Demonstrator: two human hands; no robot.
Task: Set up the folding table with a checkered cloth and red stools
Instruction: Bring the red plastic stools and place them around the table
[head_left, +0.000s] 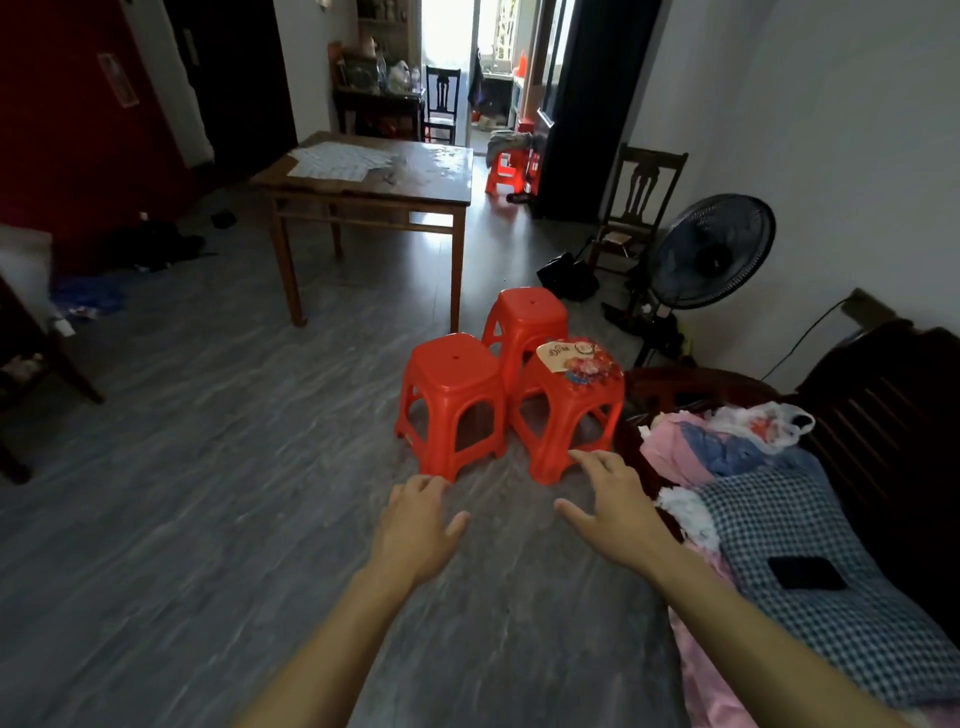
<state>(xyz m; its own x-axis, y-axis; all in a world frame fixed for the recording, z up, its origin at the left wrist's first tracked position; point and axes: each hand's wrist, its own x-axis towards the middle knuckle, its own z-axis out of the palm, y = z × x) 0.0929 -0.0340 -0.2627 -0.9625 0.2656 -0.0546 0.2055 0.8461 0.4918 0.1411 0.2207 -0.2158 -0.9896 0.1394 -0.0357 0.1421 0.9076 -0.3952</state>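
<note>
As both hands (415, 525) (618, 512) reach — red stools (452, 400) just beyond fingers (589, 460).

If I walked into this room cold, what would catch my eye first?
Most likely the three red stools clustered on the grey floor in the middle, bright against the dim room; the right one has a flowery hand fan lying on its seat. Just before them the person's left hand and right hand reach out, open and empty. On the right, a checkered cloth lies on a dark wooden bench.

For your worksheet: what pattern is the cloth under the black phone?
Dark-and-white checks on the cloth, head view.
</note>
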